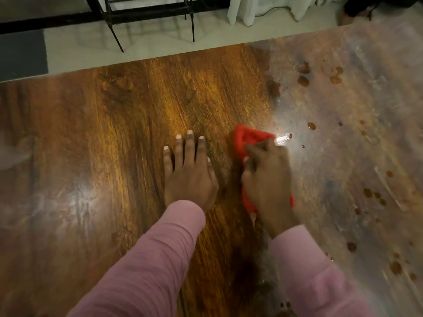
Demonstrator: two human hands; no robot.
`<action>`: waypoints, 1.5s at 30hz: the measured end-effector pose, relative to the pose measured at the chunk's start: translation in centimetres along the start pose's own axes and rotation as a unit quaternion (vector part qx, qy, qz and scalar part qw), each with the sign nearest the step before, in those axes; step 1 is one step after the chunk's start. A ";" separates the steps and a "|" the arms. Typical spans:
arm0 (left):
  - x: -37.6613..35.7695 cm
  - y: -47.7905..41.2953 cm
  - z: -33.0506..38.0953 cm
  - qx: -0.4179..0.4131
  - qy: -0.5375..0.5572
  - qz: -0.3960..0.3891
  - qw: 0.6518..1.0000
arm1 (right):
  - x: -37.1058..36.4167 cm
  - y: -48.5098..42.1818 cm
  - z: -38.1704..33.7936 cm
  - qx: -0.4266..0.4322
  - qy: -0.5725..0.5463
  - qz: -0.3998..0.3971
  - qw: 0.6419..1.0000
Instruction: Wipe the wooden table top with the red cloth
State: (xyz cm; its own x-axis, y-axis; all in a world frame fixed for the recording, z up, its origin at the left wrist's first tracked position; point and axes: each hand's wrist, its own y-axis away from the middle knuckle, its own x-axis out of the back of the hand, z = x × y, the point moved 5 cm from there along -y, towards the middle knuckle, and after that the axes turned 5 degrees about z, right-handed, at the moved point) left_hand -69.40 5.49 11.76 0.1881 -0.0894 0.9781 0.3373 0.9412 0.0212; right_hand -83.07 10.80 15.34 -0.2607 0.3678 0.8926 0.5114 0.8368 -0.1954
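The wooden table top fills most of the head view. Its middle strip looks dark and glossy, while the right part is dull, hazy and dotted with drops. The red cloth is bunched on the wood just right of centre, at the border between the glossy and hazy areas. My right hand presses down on the cloth and grips it, hiding most of it. My left hand lies flat on the bare wood beside it, fingers spread, holding nothing. Both arms wear pink sleeves.
Brown drops and smears spot the hazy right side of the table. Beyond the far table edge is a pale floor with black metal furniture legs, a dark mat at left and white fabric at the top right.
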 end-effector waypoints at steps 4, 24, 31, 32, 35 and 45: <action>0.0 0.0 0.1 -0.009 -0.003 -0.009 1.000 | -0.2 3.8 -1.6 0.124 -0.026 -0.044 0.991; -0.3 0.1 0.0 -0.003 -0.004 0.001 1.000 | 2.5 2.4 5.4 -0.030 0.012 0.013 0.999; 0.0 -0.2 0.2 -0.001 0.006 0.015 1.000 | 2.1 7.8 1.3 0.057 -0.034 -0.042 0.997; 0.0 -0.2 0.2 0.001 0.011 0.013 1.000 | 2.2 8.5 1.2 0.086 -0.039 -0.051 0.994; 0.3 0.2 0.0 -0.003 0.035 0.017 0.999 | 2.8 7.4 3.1 0.084 -0.013 -0.036 0.996; 0.3 9.8 5.2 -0.025 0.256 0.033 0.966 | 3.5 5.3 6.1 -0.033 -0.018 0.005 0.999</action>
State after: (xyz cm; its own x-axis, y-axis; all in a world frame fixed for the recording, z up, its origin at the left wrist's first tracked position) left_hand -70.80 16.41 13.29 0.6384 -0.1907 0.7457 0.3509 0.9344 -0.0615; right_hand -86.23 19.00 15.01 -0.2834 0.3911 0.8756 0.5673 0.8045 -0.1757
